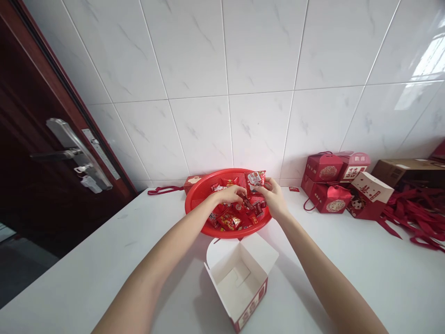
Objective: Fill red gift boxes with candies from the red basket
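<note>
A red plastic basket [194, 204] with wrapped sweets and small red packets [230, 220] stands against the wall. My left hand [232, 195] reaches into it from the left, fingers bent down among the sweets; whatever lies under the fingertips is hidden. My right hand [273, 197] is at the basket's right side, its fingers closed on a red and white packet [256, 180] held above the rim. In front of the basket, between my forearms, an open white-lined box [239, 278] with red outer print has its flaps spread and nothing inside.
Closed red gift boxes [330, 198] are stacked at the right, beside a cardboard box [399, 171] and a heap of red ribbons [417, 213]. A red ribbon [166, 189] and a small box lie left of the basket. A dark door [34, 139] with a handle is at the far left.
</note>
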Demonstrator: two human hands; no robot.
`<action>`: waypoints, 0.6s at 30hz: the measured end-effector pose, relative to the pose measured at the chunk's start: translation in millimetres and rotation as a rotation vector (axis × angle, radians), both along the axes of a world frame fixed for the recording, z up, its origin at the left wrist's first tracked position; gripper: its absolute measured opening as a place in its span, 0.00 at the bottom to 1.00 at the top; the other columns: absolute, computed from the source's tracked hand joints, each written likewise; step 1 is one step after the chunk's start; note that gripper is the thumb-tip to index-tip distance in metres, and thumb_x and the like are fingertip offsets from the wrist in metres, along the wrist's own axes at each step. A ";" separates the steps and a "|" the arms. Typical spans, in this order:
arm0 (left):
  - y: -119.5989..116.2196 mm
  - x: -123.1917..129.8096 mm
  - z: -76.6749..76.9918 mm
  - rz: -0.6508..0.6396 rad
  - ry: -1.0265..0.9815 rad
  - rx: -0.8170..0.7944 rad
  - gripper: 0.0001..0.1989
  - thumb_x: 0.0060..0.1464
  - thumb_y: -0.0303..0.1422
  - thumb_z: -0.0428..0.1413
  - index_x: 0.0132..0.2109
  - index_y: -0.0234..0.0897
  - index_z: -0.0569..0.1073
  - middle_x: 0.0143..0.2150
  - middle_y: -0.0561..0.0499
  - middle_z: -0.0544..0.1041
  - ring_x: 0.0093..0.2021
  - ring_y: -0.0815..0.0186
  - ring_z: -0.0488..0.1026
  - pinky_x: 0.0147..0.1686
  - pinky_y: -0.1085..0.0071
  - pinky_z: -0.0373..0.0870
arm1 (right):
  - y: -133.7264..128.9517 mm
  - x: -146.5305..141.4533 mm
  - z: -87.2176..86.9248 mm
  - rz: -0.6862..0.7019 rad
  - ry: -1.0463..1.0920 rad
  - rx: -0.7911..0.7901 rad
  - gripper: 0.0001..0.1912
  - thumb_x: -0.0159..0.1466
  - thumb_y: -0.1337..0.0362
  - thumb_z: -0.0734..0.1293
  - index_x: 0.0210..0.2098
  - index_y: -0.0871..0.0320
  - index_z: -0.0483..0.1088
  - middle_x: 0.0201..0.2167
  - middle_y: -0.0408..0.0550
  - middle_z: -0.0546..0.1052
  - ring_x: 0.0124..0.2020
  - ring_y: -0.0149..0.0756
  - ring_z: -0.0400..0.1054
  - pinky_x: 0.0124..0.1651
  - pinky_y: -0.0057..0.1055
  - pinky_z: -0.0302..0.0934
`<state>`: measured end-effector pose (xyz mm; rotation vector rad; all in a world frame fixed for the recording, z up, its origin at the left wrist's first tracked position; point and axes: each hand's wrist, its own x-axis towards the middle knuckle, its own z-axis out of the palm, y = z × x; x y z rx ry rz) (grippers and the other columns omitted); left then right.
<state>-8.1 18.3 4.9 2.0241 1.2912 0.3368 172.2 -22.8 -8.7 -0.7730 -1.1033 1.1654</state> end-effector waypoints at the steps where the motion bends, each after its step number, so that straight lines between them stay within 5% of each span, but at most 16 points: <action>1: 1.2 -0.2 -1.0 0.001 -0.014 -0.007 0.11 0.43 0.24 0.56 0.37 0.37 0.76 0.33 0.55 0.79 0.34 0.65 0.76 0.34 0.72 0.71 | -0.1 -0.1 0.3 -0.002 -0.003 -0.001 0.18 0.48 0.61 0.73 0.37 0.55 0.69 0.37 0.46 0.80 0.40 0.42 0.74 0.47 0.42 0.69; 11: 4.9 -0.6 1.1 0.082 -0.148 -0.010 0.07 0.45 0.22 0.55 0.34 0.35 0.74 0.24 0.58 0.71 0.28 0.70 0.71 0.32 0.74 0.68 | -1.6 0.6 1.3 -0.005 -0.008 -0.003 0.17 0.48 0.61 0.73 0.37 0.55 0.70 0.35 0.45 0.81 0.39 0.42 0.74 0.46 0.41 0.68; 18: 2.0 0.9 8.0 0.161 -0.175 0.036 0.09 0.45 0.21 0.53 0.34 0.34 0.76 0.29 0.54 0.76 0.30 0.70 0.72 0.33 0.75 0.70 | 0.3 1.0 1.6 0.005 -0.030 0.041 0.14 0.51 0.59 0.72 0.37 0.55 0.73 0.41 0.48 0.81 0.46 0.44 0.74 0.50 0.40 0.67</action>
